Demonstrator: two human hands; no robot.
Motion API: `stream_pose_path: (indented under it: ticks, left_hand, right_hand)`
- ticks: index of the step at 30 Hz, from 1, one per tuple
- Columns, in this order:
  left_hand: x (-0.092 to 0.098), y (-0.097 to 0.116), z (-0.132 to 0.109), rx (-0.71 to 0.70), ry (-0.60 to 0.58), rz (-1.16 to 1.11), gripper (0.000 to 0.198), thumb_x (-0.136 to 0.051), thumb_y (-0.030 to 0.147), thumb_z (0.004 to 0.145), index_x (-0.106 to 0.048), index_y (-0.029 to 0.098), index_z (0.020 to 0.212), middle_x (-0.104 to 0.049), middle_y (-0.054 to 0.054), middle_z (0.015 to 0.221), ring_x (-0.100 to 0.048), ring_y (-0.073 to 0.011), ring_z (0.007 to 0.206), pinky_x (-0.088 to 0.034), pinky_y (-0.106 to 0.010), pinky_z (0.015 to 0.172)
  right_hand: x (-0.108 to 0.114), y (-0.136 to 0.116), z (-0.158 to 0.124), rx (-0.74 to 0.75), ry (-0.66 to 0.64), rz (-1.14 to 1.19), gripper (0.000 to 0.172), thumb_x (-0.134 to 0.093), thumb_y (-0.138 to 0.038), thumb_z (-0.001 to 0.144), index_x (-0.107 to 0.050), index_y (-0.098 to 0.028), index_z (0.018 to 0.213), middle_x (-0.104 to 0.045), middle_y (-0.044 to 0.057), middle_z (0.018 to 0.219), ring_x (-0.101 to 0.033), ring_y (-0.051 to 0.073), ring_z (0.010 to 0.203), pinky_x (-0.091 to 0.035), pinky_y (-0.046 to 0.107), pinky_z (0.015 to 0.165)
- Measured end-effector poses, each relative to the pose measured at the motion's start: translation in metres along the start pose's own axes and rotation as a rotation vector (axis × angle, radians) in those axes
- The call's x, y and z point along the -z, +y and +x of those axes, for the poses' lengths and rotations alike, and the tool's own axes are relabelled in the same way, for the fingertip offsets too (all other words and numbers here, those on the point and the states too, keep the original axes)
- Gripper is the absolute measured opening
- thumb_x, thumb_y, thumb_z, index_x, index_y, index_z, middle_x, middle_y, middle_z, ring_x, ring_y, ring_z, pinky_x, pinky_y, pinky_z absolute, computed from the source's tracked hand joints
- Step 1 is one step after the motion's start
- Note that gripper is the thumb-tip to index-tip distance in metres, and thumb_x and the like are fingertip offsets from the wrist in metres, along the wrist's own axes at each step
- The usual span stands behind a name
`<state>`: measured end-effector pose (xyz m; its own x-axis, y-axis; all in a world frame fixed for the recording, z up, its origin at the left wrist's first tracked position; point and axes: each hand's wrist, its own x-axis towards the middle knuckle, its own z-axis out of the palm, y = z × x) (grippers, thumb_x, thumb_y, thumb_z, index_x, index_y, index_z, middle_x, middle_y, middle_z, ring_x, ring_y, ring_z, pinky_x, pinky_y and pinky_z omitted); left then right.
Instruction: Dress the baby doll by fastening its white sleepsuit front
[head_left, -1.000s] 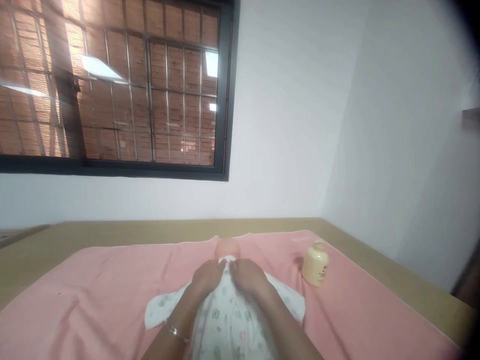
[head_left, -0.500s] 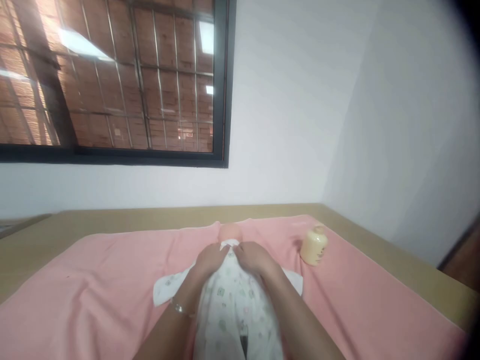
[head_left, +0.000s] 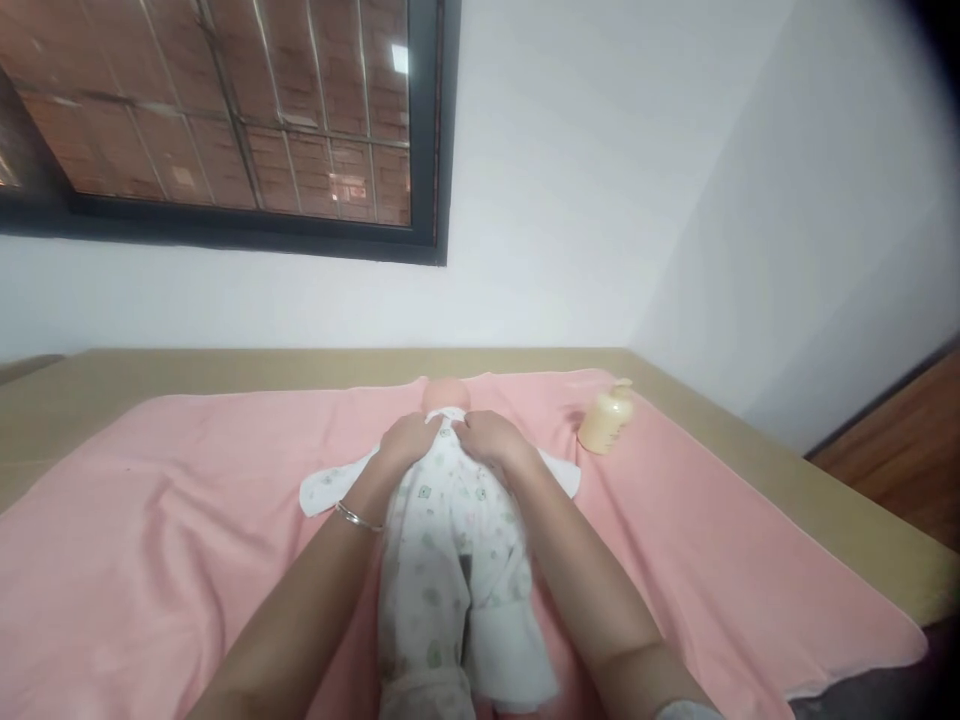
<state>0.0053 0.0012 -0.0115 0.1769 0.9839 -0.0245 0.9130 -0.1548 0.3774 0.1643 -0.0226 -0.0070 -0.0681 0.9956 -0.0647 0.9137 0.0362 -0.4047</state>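
A baby doll lies on its back, its bare head toward the wall. It is covered by a white printed baby romper, with sleeves spread to both sides and legs stretching toward me. Just below the neck, my left hand is closed at the left side of the romper's collar, a silver bangle on that wrist. My right hand pinches the collar's other side, close to the left. The fingertips are partly hidden by the hands and cloth.
Under the doll spreads a wrinkled pink blanket on a yellowish table. A pale yellow pump bottle stands on the blanket to the right. Behind are a white wall and a dark-framed window with bars.
The camera view has tilted down, so everything sits higher in the picture and more of the romper's legs shows. Both hands stay at the collar.
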Motion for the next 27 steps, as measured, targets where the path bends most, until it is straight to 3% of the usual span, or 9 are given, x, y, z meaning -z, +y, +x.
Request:
stream_pose_path:
  ticks: [6,12,15,19,23,27]
  left_hand:
    - [-0.002,0.018,-0.004,-0.011,0.075,0.095,0.04,-0.037,0.04,0.09,-0.065,0.013,0.095,-0.066,-0.017,0.104,-0.059,-0.029,0.102,-0.041,-0.035,0.085]
    - [-0.002,0.006,0.001,0.087,-0.002,0.057,0.059,-0.023,0.055,0.091,-0.063,0.014,0.105,-0.066,-0.017,0.107,-0.061,-0.0293,0.099,-0.044,-0.036,0.079]
    - [0.0,0.003,0.0,0.066,0.014,0.069,0.057,-0.024,0.053,0.091,-0.063,0.015,0.104,-0.066,-0.016,0.105,-0.062,-0.0283,0.098,-0.044,-0.035,0.079]
    - [-0.003,0.014,-0.003,-0.008,0.085,0.11,0.048,-0.03,0.044,0.092,-0.064,0.011,0.098,-0.065,-0.018,0.106,-0.059,-0.0298,0.103,-0.04,-0.038,0.086]
    - [-0.003,0.011,-0.002,-0.046,0.066,0.086,0.049,-0.027,0.045,0.093,-0.064,0.014,0.097,-0.067,-0.015,0.103,-0.062,-0.0255,0.095,-0.044,-0.031,0.076]
    - [0.0,-0.002,0.0,-0.033,-0.007,-0.008,0.053,-0.025,0.051,0.092,-0.065,0.017,0.099,-0.069,-0.012,0.101,-0.064,-0.0234,0.089,-0.044,-0.029,0.069]
  right_hand:
    - [-0.004,0.007,0.007,-0.053,-0.015,0.009,0.068,-0.013,-0.051,0.095,-0.064,-0.008,0.11,-0.063,0.02,0.113,-0.06,0.028,0.102,-0.043,0.034,0.082]
    - [-0.001,0.001,0.003,-0.017,0.007,0.016,0.059,-0.022,-0.051,0.094,-0.065,-0.012,0.109,-0.064,0.016,0.111,-0.059,0.027,0.102,-0.042,0.032,0.083]
    - [-0.002,-0.008,-0.003,0.016,0.011,-0.035,0.059,-0.022,-0.052,0.093,-0.065,-0.015,0.106,-0.066,0.015,0.106,-0.06,0.028,0.098,-0.042,0.036,0.083]
    - [-0.005,-0.003,0.003,-0.022,-0.012,-0.053,0.071,-0.011,-0.055,0.094,-0.065,-0.011,0.108,-0.064,0.018,0.11,-0.058,0.03,0.103,-0.042,0.038,0.084]
    - [-0.001,0.003,0.007,0.011,-0.048,-0.02,0.07,-0.012,-0.056,0.094,-0.067,-0.013,0.107,-0.064,0.016,0.113,-0.059,0.026,0.105,-0.043,0.032,0.084]
    - [0.001,-0.006,-0.001,0.041,-0.005,-0.03,0.072,-0.014,-0.061,0.091,-0.067,-0.015,0.104,-0.067,0.015,0.105,-0.061,0.028,0.097,-0.044,0.035,0.08]
